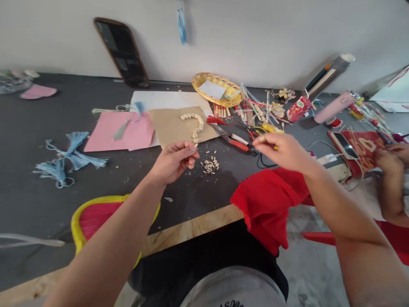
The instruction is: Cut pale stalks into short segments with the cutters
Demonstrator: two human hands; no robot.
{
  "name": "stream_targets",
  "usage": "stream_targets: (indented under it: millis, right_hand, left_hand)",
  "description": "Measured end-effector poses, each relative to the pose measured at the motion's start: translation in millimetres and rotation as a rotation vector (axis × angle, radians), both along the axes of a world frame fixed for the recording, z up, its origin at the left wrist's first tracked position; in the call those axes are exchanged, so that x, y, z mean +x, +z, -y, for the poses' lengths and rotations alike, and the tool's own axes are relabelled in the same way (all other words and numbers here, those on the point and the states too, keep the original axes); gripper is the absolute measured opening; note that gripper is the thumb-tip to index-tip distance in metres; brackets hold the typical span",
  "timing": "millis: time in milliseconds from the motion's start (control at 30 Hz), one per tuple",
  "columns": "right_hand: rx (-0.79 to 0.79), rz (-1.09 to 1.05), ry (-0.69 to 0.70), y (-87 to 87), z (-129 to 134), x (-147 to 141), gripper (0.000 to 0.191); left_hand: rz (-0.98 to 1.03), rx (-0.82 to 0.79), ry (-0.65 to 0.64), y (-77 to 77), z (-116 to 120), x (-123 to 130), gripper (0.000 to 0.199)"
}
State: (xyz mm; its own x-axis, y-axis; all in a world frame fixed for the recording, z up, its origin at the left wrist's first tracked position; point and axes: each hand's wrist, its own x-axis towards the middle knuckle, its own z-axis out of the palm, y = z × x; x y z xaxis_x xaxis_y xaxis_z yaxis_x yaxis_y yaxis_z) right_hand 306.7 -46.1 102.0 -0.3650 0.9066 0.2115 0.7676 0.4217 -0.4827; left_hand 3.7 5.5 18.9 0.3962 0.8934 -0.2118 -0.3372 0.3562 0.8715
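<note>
My left hand (177, 160) is closed in a pinch at the lower end of a curved string of cream beads (200, 123). The rest of that string lies on a brown paper sheet (169, 125). A small heap of short pale tube beads (210, 165) sits on the dark tabletop just right of my left hand. My right hand (281, 149) is raised further right, above the red cloth (271, 200), with its fingertips pinched together. Whatever lies between those fingertips is too small to make out; no thread is clearly visible between the hands.
Red-handled pliers (236, 144), a wicker basket (220, 96) and several decorated sticks lie behind the hands. Pink paper (111, 136) and blue tassels (72, 155) are at left. A phone (123, 53) leans on the wall. Another person's hands (391, 157) work at far right.
</note>
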Motion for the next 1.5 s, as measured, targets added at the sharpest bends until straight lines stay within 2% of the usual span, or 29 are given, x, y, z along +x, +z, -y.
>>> stream_targets:
  millis: [67, 200, 267, 367, 700, 867, 967, 1067, 1133, 1200, 1267, 1367, 1500]
  right_hand:
    - [-0.01, 0.123, -0.016, -17.1, 40, 12, 0.015]
    - [-0.013, 0.274, -0.041, -64.8, 106, 24, 0.025]
    - [-0.035, 0.416, -0.084, -83.8, 124, 27, 0.043]
    - [-0.053, 0.563, -0.12, -99.9, 129, 36, 0.059]
    - [-0.074, 0.556, -0.08, -102.8, 63, 81, 0.054]
    - [-0.06, 0.536, -0.072, -99.0, 47, 87, 0.053]
    - [-0.064, 0.562, -0.058, -83.7, 44, 80, 0.05]
    - [-0.002, 0.568, -0.09, -61.5, 35, 62, 0.035]
    - [0.084, 0.465, -0.114, -50.2, 20, 45, 0.032]
    - [0.162, 0.321, -0.1, -46.9, -2, 24, 0.028]
    - [0.199, 0.258, -0.074, -53.0, -29, 3, 0.024]
    - [0.253, 0.237, -0.07, -73.9, -61, -22, 0.024]
    - [0.262, 0.278, -0.128, -100.4, -73, -28, 0.024]
  left_hand:
    - [-0.018, -0.007, -0.008, -1.2, 0, 0, 0.021]
    - [-0.053, -0.015, -0.029, -3.3, 0, 0, 0.022]
    - [-0.055, -0.018, -0.029, -3.5, 1, 1, 0.023]
    - [-0.063, -0.028, -0.044, -2.9, 2, 2, 0.022]
    - [-0.094, -0.027, -0.06, -2.6, 4, 3, 0.021]
    - [-0.078, -0.01, -0.071, -4.2, 4, 3, 0.023]
    - [-0.064, 0.0, -0.075, -4.6, 3, 2, 0.024]
    - [-0.059, 0.006, -0.082, -4.3, 3, 2, 0.024]
    - [-0.055, 0.011, -0.091, -3.6, 4, 2, 0.025]
    - [-0.054, 0.012, -0.099, -3.0, 5, 2, 0.025]
    - [-0.055, 0.009, -0.097, -2.7, 5, 2, 0.026]
    - [-0.048, 0.007, -0.09, -3.8, 6, 1, 0.029]
    - [-0.006, 0.0, -0.089, -6.6, 4, 0, 0.032]
